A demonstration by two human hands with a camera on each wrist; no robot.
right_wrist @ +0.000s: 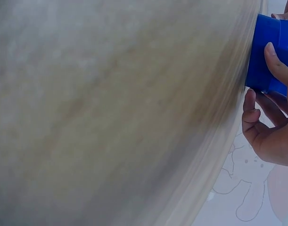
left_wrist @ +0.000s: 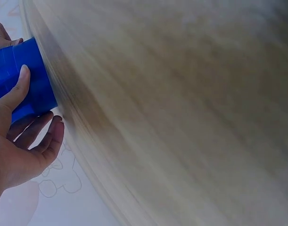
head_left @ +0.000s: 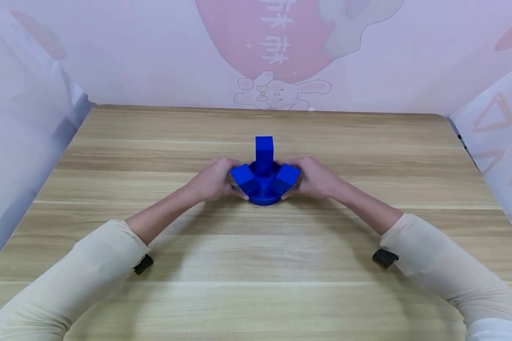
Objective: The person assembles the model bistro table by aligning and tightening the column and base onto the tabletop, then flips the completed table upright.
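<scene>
A blue object with a round base and three square-ended arms (head_left: 264,183) stands on the wooden table around its middle. One arm points up at the back; the other two lean outward to left and right. My left hand (head_left: 216,180) grips its left side, thumb (left_wrist: 22,87) laid along the round wall and fingers curled behind. From the opposite side my right hand (head_left: 315,177) holds it the same way, its thumb (right_wrist: 275,60) against the blue wall. In both wrist views the base sits right at the table surface.
The wood-grain table (head_left: 264,265) spreads around the object. Behind it rises a pale wall covering (head_left: 153,57) with a pink print and rabbit drawings. Similar pale sheets hang at left and right. A dark band piece (head_left: 385,257) shows under the right sleeve.
</scene>
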